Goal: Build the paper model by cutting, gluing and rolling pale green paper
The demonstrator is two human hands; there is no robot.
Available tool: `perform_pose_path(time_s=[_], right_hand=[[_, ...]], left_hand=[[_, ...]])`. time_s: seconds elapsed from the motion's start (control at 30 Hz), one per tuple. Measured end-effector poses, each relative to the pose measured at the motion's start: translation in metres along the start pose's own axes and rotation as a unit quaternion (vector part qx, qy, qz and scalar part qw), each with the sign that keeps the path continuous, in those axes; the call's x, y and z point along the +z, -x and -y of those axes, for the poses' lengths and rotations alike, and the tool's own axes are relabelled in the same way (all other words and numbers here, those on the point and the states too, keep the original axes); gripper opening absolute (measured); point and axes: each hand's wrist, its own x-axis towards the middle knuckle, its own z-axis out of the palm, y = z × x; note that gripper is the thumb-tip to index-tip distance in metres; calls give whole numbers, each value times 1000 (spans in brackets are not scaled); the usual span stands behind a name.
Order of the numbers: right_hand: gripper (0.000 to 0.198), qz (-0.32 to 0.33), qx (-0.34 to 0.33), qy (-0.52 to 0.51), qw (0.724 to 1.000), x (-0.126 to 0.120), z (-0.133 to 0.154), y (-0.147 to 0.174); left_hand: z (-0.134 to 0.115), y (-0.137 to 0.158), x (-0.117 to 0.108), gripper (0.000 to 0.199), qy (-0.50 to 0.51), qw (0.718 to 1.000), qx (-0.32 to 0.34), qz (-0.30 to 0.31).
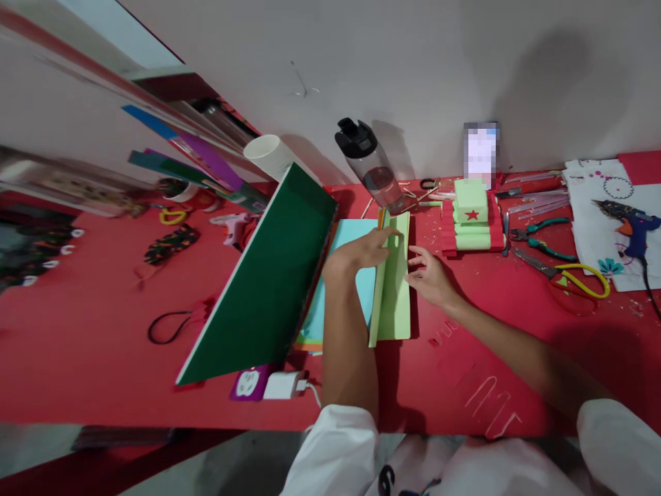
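Observation:
Pale green paper (399, 303) lies at the right of an opened pad of coloured sheets, beside light blue paper (356, 238). My left hand (368, 249) grips the raised edges of several coloured sheets, its fingers bent over them toward the green paper. Close to the green paper's right edge is my right hand (428, 277), fingers apart and holding nothing. The pad's dark green cover (268, 282) stands tilted up to the left of my left forearm.
A water bottle (374, 169) and phone (481, 153) stand by the wall. To the right are a green box with a red star (471, 203), pliers (542, 238), yellow-handled scissors (583, 279) and a glue gun (633, 227). A white charger (283, 386) sits near the front edge.

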Motion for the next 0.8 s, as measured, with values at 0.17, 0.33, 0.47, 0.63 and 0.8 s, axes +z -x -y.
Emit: perform_pose_path(time_s=[0.17, 0.33, 0.47, 0.63, 0.8], right_hand=[[61, 15, 14, -6, 1000, 0, 1, 1], [40, 47, -15, -40, 998, 2, 1, 0], [38, 41, -10, -44, 998, 2, 0, 0], [51, 25, 4, -12, 1000, 4, -2, 0], [68, 13, 24, -8, 1000, 5, -3, -1]], left_hand=[[-19, -4, 1, 60, -19, 998, -65, 7], [-36, -1, -1, 68, -61, 993, -103, 17], [-30, -1, 1, 65, -50, 995, -88, 14], [-20, -3, 1, 74, -28, 997, -71, 0], [-19, 1, -4, 77, 5, 998, -63, 13]])
